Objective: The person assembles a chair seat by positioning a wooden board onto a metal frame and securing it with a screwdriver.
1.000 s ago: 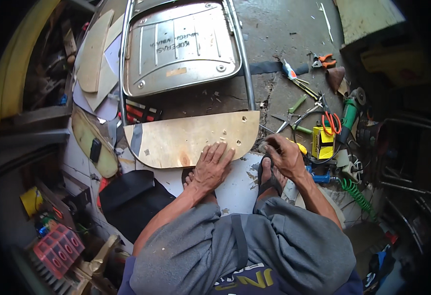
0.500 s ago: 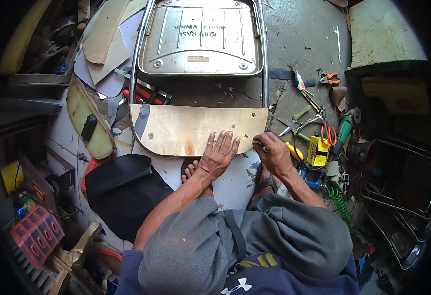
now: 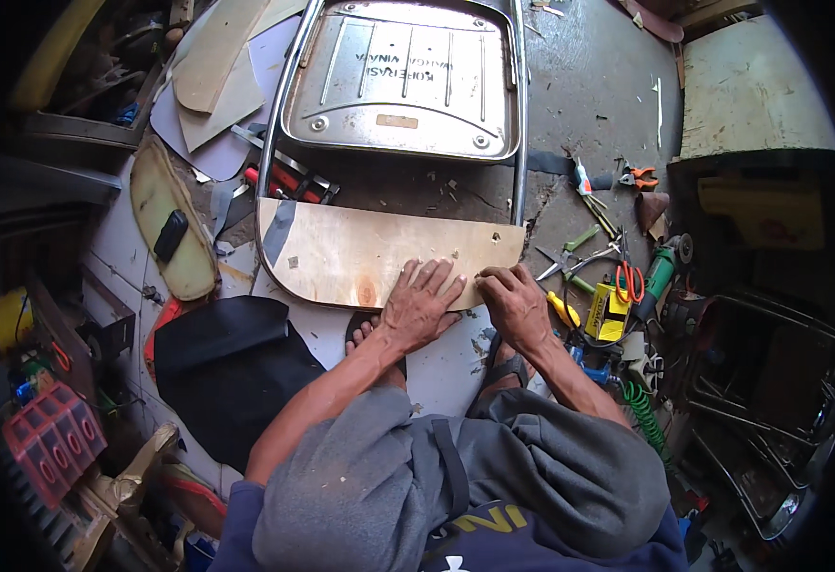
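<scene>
Plywood [image 3: 341, 250] lies under the flattened left hand [image 3: 419, 307], with the right hand [image 3: 520, 310] curled over one end, grip unclear.

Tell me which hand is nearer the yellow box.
Right. The right hand is left of the yellow box, apart from it; the left hand, on the wooden board, is farther left.

At the left of the frame, a small black object [image 3: 171, 236] lies on a yellowed pad [image 3: 155, 191]; lower left, a reddish drawer unit [image 3: 55, 443]. Right: a yellow box [image 3: 611, 315], a green angle grinder [image 3: 659, 279] and, lower, a green coiled hose [image 3: 642, 415].
</scene>
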`<state>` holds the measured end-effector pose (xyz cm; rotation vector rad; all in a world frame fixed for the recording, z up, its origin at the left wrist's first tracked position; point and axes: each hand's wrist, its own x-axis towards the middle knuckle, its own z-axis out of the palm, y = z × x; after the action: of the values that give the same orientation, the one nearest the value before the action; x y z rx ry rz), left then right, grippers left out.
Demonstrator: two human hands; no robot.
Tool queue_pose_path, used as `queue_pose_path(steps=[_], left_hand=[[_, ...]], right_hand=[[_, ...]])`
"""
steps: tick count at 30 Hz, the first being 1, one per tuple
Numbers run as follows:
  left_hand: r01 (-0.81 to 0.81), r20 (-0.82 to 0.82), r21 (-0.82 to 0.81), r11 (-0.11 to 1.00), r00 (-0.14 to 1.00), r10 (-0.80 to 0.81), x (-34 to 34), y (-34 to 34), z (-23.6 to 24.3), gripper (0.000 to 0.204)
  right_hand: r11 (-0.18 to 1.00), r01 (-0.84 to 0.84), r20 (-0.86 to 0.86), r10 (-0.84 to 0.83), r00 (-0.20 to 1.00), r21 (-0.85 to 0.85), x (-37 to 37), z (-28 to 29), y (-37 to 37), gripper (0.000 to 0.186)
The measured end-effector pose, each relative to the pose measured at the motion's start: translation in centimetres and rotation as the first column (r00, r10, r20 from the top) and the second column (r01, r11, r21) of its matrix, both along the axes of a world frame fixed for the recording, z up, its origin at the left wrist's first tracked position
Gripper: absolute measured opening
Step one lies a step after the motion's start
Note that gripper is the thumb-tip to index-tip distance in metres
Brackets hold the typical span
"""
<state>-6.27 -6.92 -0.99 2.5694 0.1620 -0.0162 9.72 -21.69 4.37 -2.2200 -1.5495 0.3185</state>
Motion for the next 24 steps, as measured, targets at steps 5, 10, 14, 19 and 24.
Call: queue_pose_path(steps=[5,10,14,19,24], left_hand=[[0.067,-0.055,0.018,0.998,0.996,-0.066,2.4,2.2,0.3,0.092],[0.055,-0.004,-0.133,0.990,0.998,-0.056,4.9,4.2,0.3,0.106],[0.074,-0.148,-0.299,0.951,0.981,-0.123,8.3,5.5,0.9,0.113],[0.151,-0.153,-0.356,0.922,0.964,-0.217,10.0,6.4,0.6,0.108],[0.159,-0.174,-0.382,0.910,0.955,-0.240,10.9,6.9,0.0,0.099]], right_hand=[[0.998,0.061,-0.016,-0.061,0.998,-0.007,0.2,-0.6,-0.1,0.022],[0.994,0.087,-0.041,-0.090,0.995,-0.070,0.2,-0.1,0.5,0.024],[0.978,0.206,-0.029,-0.207,0.978,-0.033,-0.5,-0.4,0.5,0.023],[0.973,0.222,-0.031,-0.224,0.974,-0.070,-0.6,-0.5,-0.1,0.021],[0.969,0.246,-0.057,-0.248,0.967,-0.038,-1.0,-0.2,-0.4,0.024]])
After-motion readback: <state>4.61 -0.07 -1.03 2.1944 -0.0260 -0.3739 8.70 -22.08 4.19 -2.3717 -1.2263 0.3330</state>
